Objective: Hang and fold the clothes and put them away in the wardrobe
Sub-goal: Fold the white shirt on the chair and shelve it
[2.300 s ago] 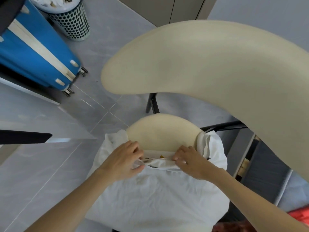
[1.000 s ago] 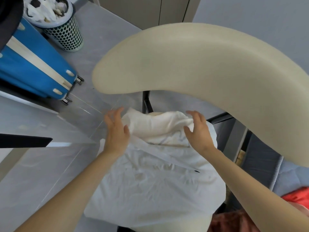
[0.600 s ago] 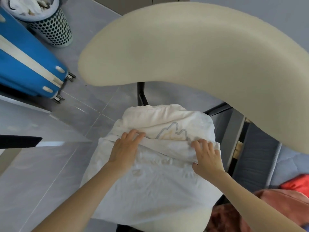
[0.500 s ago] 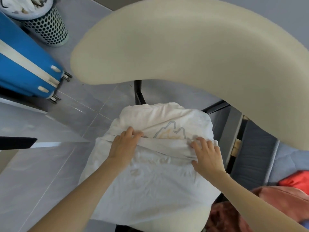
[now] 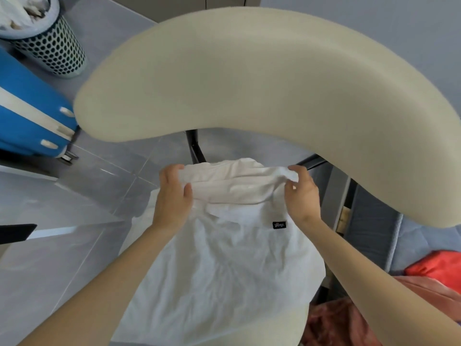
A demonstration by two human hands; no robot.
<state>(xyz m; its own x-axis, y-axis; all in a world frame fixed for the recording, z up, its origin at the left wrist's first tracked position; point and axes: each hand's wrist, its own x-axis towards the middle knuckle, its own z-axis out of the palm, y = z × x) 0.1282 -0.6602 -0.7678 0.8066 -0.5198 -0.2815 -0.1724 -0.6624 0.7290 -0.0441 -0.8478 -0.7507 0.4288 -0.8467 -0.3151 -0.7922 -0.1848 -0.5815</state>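
Head view: creased white shirt (image 5: 224,265), fold in grip of left hand (image 5: 173,196), right hand (image 5: 303,193).

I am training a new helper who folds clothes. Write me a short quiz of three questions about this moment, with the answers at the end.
1. True or false: only the left hand grips the white garment, and the right hand is off it.
2. What does the white garment lie on? A) the floor B) the chair seat C) a shelf
3. Fill in: the small black label on the garment lies nearer the ___ hand.
Key: 1 false, both hands grip the folded far part. 2 B. 3 right.
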